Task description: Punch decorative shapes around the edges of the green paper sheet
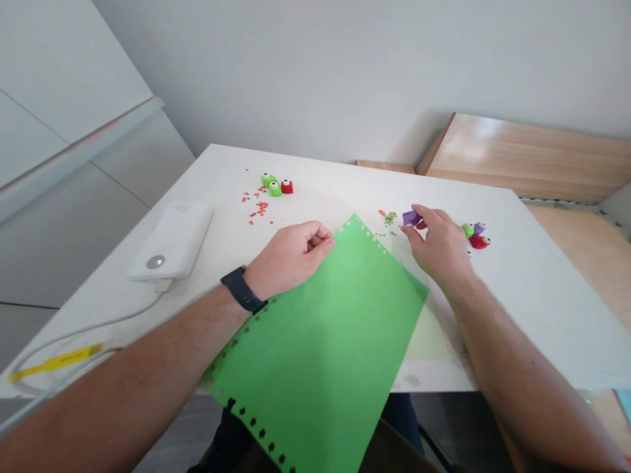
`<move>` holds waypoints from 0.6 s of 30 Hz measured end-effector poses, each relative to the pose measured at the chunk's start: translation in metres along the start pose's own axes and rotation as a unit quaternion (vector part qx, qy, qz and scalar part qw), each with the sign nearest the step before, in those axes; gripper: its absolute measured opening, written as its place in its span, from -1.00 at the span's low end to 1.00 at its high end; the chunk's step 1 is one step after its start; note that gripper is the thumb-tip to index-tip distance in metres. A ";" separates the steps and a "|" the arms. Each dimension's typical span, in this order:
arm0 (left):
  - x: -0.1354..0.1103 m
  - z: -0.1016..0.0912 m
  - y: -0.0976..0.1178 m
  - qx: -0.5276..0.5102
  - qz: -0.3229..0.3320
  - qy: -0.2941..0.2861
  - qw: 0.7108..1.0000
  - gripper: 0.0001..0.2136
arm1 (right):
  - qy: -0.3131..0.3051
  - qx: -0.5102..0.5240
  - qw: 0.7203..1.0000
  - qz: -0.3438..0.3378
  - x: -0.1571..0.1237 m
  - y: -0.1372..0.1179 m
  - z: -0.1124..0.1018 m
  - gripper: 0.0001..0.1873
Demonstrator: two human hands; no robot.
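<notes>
Across the white desk [542, 315], a person sits with both arms reaching forward, and everything looks placed for easy reach. The left hand [288, 259], with a dark watch band [240, 289] at its wrist, is almost closed, thumb and fingers pinching the far corner of a green paper sheet [315, 355]. That pinch seems to be what keeps the sheet angled across the desk, its lower end hanging past the near edge. Star-shaped holes run close along two of its edges, leaving the middle uncut. The right hand [438, 246] is curled around a purple craft punch [411, 218], just beside the sheet's upper edge, within easy reach of that corner. The other punches sit aside, perhaps to keep the work area free: a green and red group [276, 186] beyond the left hand, and a small cluster [476, 236] past the right. Red and green paper bits [259, 207] lie scattered nearby. A white power bank [170, 240] rests well to the left, out of the way.
</notes>
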State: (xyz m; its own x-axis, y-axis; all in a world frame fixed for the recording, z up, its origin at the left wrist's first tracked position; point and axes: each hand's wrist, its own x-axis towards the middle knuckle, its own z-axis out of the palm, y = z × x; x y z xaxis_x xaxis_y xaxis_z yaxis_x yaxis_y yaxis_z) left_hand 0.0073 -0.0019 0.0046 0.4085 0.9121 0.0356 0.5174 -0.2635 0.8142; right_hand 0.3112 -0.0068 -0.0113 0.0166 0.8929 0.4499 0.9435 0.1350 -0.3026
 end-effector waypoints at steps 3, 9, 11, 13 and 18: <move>0.000 0.000 0.000 0.002 -0.001 0.001 1.000 -0.71 | -0.016 -0.012 1.000 0.000 -0.001 0.001 0.000 -0.53; 0.000 0.000 0.001 -0.001 -0.004 -0.001 1.000 -0.72 | -0.074 -0.062 0.995 -0.031 -0.003 0.003 0.001 -0.56; 0.000 0.000 0.001 0.001 -0.003 -0.002 1.000 -0.72 | -0.063 -0.069 0.995 -0.040 -0.003 0.003 0.002 -0.56; 0.000 0.000 0.001 0.003 -0.001 -0.001 1.000 -0.72 | -0.093 -0.087 0.990 -0.052 -0.003 0.003 0.001 -0.59; 0.000 0.000 0.002 -0.001 -0.005 -0.002 1.000 -0.72 | -0.032 -0.069 0.996 -0.036 -0.001 0.003 -0.002 -0.53</move>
State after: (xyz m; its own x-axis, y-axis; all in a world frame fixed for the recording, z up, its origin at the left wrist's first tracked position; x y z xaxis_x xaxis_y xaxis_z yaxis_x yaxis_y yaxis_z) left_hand 0.0080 -0.0028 0.0058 0.4059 0.9136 0.0250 0.5204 -0.2535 0.8154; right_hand 0.3147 -0.0083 -0.0115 -0.0698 0.9094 0.4101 0.9782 0.1429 -0.1505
